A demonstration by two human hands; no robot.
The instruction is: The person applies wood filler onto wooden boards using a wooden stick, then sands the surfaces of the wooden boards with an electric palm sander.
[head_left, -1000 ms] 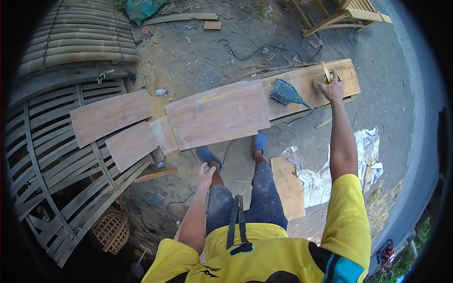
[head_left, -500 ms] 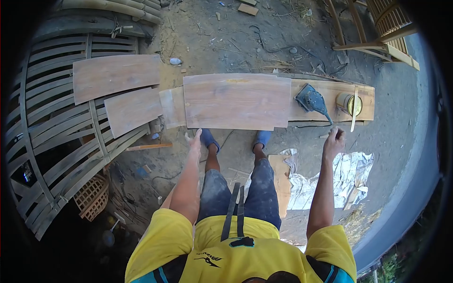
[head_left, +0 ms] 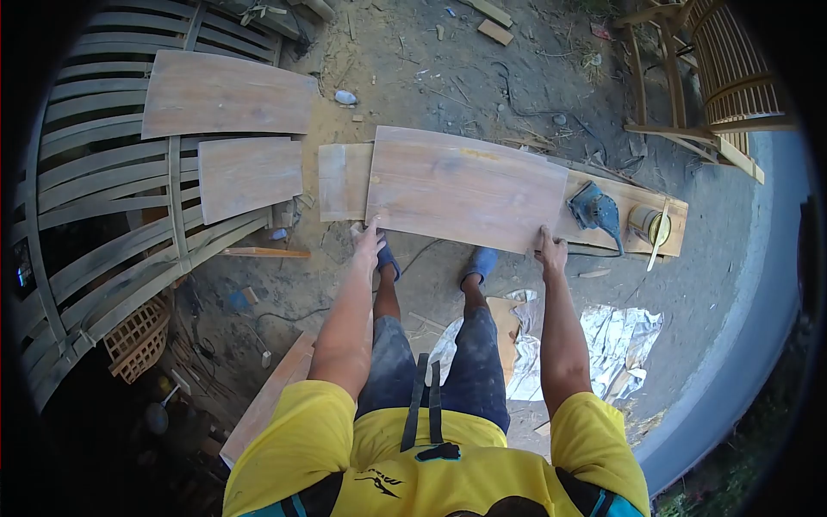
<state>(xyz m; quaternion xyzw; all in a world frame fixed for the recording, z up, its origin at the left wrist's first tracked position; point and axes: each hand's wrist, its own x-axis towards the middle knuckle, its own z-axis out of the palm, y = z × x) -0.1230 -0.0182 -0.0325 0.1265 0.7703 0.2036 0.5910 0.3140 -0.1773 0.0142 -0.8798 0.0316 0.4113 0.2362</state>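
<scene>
A wide wooden panel [head_left: 465,189], pale brown with a yellowish patch near its far edge, lies across a long wooden plank [head_left: 674,194]. My left hand [head_left: 369,242] is at the panel's near left corner, its thumb against the edge. At the near right corner, my right hand [head_left: 551,250] grips the edge, with some fingers hidden underneath. To the right of the panel, a blue-grey power sander [head_left: 594,209] rests on the plank. Beside it stands an open metal can [head_left: 644,222] with a flat wooden stick [head_left: 659,237] across its top.
Two more panels, a larger one [head_left: 226,95] and a smaller one [head_left: 251,177], lie on a slatted bamboo frame [head_left: 95,185] at left. Wooden furniture [head_left: 719,77] stands at far right. Crumpled silvery sheeting [head_left: 624,340] and another board [head_left: 271,396] lie on the ground near me.
My right hand has moved left from near the can to the panel's near right edge. My left hand has come up to the near left corner. The panel has turned slightly; the view has shifted.
</scene>
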